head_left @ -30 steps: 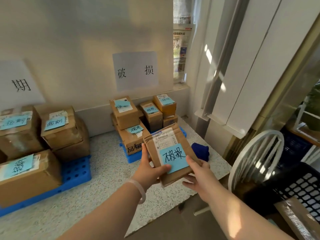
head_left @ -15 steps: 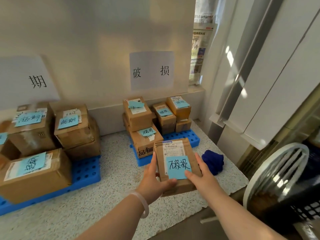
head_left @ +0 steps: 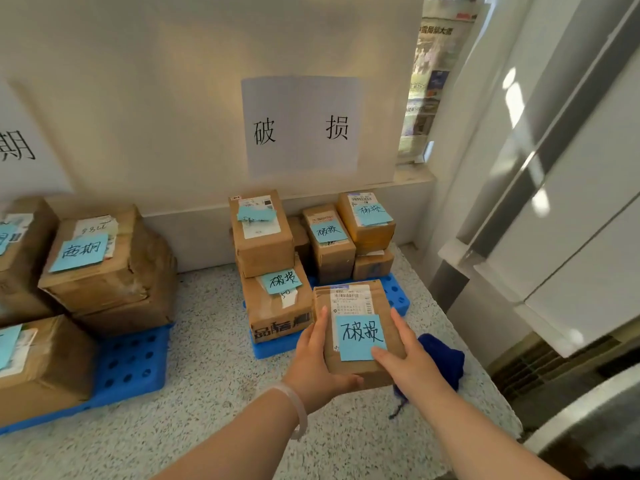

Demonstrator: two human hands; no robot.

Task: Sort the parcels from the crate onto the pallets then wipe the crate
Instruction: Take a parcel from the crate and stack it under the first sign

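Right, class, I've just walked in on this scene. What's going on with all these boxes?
A person grips a flat brown parcel with a blue note, left hand on its left edge, right hand on its right. It is held just in front of the right blue pallet, which already carries several noted boxes under the wall sign. A second blue pallet to the left holds bigger boxes, and a dark blue cloth lies on the speckled surface by the right hand.

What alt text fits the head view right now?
The left hand and right hand hold a brown parcel tagged 破损 at the front of the blue pallet, which carries stacked parcels under the 破损 wall sign. A blue cloth lies nearby.
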